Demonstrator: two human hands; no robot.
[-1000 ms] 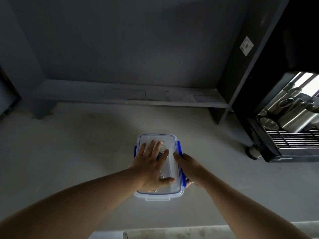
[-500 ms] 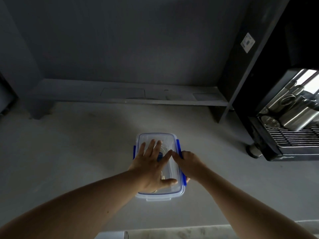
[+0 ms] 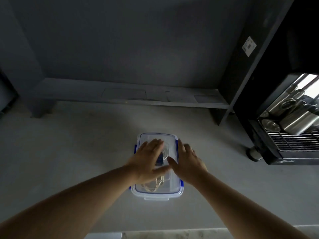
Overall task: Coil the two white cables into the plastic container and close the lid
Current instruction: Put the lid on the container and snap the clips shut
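Note:
A clear plastic container with a blue-trimmed lid and blue side clips sits on the grey counter in front of me. Coiled white cables show through the lid near its front end, beside a small dark blue item. My left hand lies flat on the lid with straight fingers. My right hand is over the lid's right edge, fingers spread and blurred; whether it touches the lid I cannot tell.
A black coffee machine with steel parts and a drip grille stands at the right. A low grey ledge runs along the back wall. A pale counter edge lies nearest me.
My right hand has left the right side clip, where its fingers were curled, and now lies spread over the lid's right edge. The left hand stays flat on the lid.

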